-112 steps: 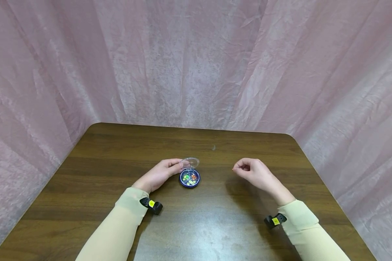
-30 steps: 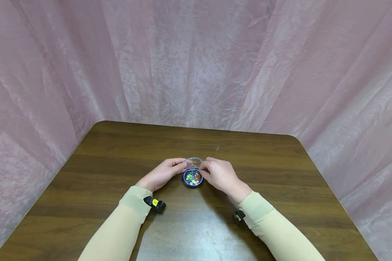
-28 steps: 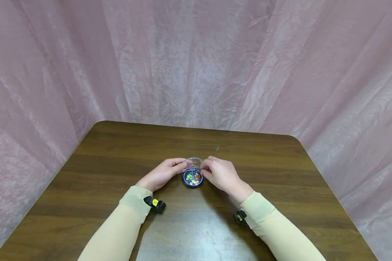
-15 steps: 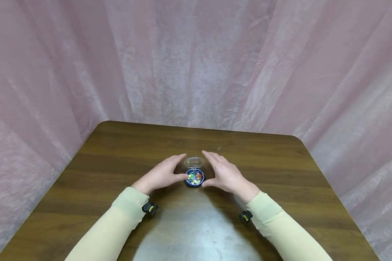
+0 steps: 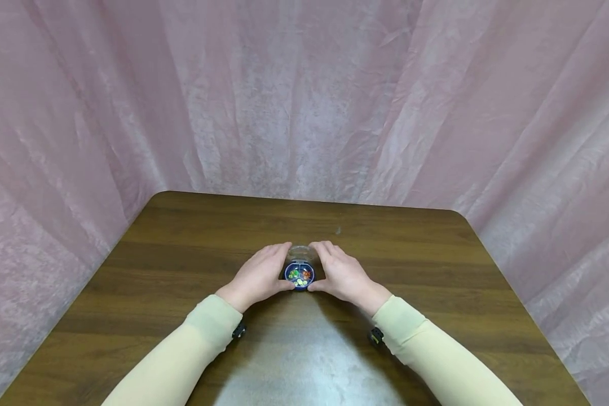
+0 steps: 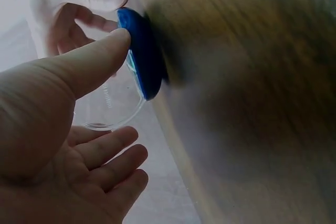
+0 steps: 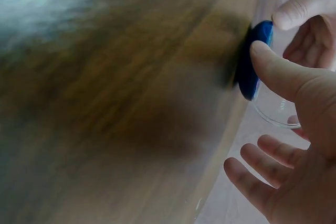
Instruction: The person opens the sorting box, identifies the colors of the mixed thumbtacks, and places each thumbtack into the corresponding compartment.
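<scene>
A round blue pill case [image 5: 300, 289] stands upright in the middle of the table, its clear lid [image 5: 299, 253] raised at the far side. Its compartments hold small green pieces [image 5: 294, 274], orange-red pieces [image 5: 307, 274] and pale yellow pieces [image 5: 300, 283]. My left hand [image 5: 260, 275] holds the case from the left, thumb on the near rim and fingers by the lid. From the right, my right hand [image 5: 346, 276] holds it the same way. Both wrist views show the thumbs against the blue base [image 6: 144, 59]; the other fingers spread loosely beyond the lid.
The brown wooden table [image 5: 223, 225] has rounded far corners. A pink curtain [image 5: 294, 101] hangs behind it and along both sides. A small pale mark [image 5: 338, 230] shows on the tabletop beyond the right hand.
My right hand came in from the right, pinching a small piece, and reached the case. Its fingers then opened. Both hands spread around the case and have now closed in on its sides.
</scene>
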`<state>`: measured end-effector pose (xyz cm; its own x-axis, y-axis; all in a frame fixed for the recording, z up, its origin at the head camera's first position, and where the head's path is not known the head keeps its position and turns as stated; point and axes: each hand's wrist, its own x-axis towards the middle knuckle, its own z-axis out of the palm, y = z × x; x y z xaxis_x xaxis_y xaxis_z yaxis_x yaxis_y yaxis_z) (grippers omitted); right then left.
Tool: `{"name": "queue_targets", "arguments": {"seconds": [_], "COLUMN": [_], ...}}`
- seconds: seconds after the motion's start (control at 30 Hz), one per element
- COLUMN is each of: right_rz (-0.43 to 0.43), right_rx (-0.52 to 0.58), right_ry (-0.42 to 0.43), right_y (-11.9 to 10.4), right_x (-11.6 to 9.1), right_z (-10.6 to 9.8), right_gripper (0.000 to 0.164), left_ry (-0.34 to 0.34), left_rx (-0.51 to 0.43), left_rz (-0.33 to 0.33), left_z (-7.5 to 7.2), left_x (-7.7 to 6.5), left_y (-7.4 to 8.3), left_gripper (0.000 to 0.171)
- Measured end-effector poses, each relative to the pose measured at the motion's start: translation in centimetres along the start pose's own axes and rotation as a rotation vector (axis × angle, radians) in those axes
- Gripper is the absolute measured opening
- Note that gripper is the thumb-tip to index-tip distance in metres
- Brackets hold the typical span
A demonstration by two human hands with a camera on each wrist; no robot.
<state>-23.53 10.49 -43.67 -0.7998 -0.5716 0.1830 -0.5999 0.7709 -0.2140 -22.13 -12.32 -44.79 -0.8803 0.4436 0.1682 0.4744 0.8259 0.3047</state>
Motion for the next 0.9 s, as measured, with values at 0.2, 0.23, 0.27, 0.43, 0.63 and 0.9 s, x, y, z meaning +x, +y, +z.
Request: {"name": "queue_targets", "arguments": {"seconds": [0.2,0.23,0.27,0.43,0.63,0.9], "right_rz": [-0.030,-0.043,-0.057,-0.113,-0.147,-0.161], "right_rx": [-0.055,-0.058,-0.058,-0.052,-0.078,-0.112], "right_ry": [0.011,0.013,0.014,0.002,0.006,-0.015], "right_y": [-0.2,-0.2,-0.1,0.0,-0.3,-0.8], "right_x": [-0.4,-0.5,-0.5,-0.8,-0.9,-1.2], "right_z": [0.2,0.2,0.3,0.4,0.3,0.0], "right_gripper": [0.075,0.072,0.068,0.053,0.046,0.041], "left_ry": [0.043,0.045,0.048,0.050,0.023,-0.025], "left_rx": [0.033,0.038,0.041,0.047,0.084,0.080], "left_rz": [0.041,0.041,0.042,0.056,0.080,0.072], "left_z": [0.0,0.0,0.0,0.0,-0.2,-0.6], "left_x": [-0.3,-0.4,-0.4,-0.6,-0.9,-1.5], "left_y": [0.2,0.2,0.3,0.8,1.1,1.3], "left_gripper": [0.068,0.065,0.061,0.047,0.044,0.046]}}
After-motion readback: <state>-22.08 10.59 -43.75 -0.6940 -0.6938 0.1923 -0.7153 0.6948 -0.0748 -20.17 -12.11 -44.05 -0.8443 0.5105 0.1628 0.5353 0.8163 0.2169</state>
